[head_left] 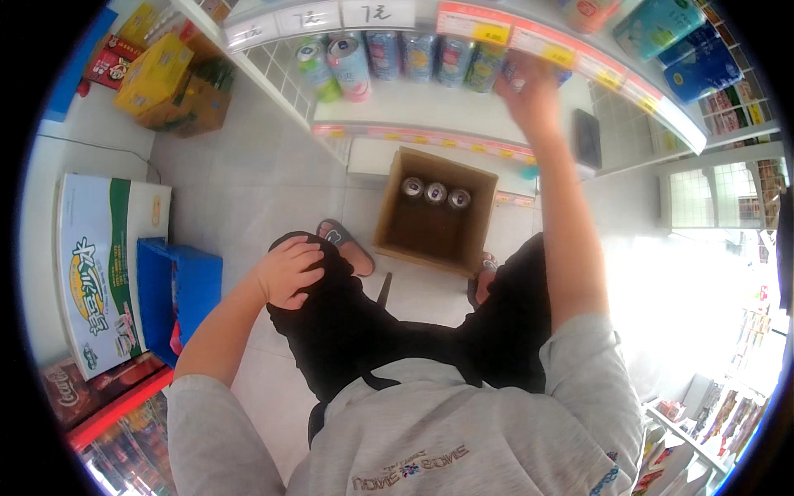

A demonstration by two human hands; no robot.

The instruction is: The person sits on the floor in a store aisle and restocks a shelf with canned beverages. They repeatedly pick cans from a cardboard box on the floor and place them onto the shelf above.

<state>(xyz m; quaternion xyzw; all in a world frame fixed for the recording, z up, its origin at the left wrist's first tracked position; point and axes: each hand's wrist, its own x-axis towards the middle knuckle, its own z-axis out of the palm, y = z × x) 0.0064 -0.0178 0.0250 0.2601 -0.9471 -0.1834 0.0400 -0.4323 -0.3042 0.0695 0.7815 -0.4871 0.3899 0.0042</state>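
My left hand (291,271) lies flat on my left knee with its fingers spread, holding nothing. My right arm reaches forward to the shelf (413,107), where my right hand (529,91) is closed around a drink can (514,76) at the right end of a row. The hand is slightly blurred and covers much of that can. Several colourful drink cans (419,58) stand upright to its left. On the floor between my feet and the shelf is an open cardboard box (480,231), with three upright cans (436,193) lined along its far side.
Right of my hand, a dark flat item (587,139) stands by the shelf's side. A blue bin (198,289) and a large printed carton (107,273) are at my left. Yellow boxes (157,78) are stacked at the far left. Packs of tissue (662,29) sit on the upper shelf.
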